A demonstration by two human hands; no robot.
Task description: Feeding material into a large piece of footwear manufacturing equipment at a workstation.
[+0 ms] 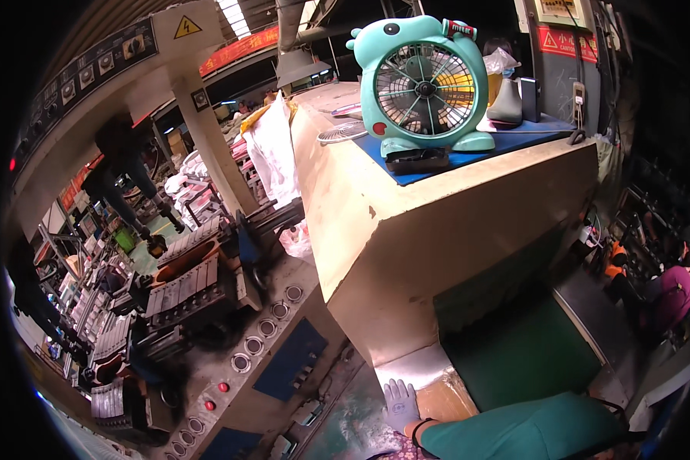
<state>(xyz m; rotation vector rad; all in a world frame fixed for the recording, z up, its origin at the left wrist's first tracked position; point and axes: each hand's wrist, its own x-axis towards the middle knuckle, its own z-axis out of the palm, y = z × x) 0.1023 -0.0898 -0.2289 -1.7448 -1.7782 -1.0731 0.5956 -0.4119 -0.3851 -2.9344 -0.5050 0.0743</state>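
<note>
Lying at the bottom of the frame, right of centre, the gray-gloved right hand [399, 405] has its fingers extended and shows nothing gripped; whether it presses down cannot be told. The left hand is out of view, so its state cannot be told either. A dark wrist band [417, 434] and a green sleeve [521, 429] run from it toward the lower right. Just beyond the fingertips is the pale ledge [412, 366], the thing nearest the hand, with a worn brown panel [448, 405] beside it. A glove could catch on that panel's ragged edge. Right of it, the dark green surface [523, 349] looks belt-like; were it running, a band or cuff straying onto it might be dragged along. Left of centre, red buttons [223, 387] sit on a machine front, where a careless bump might trigger something. Farther up, the beige housing [353, 230] carries a turquoise fan [425, 88] at upper centre. Its feet are near the front edge, so vibration or a tugged cable could topple it.
</note>
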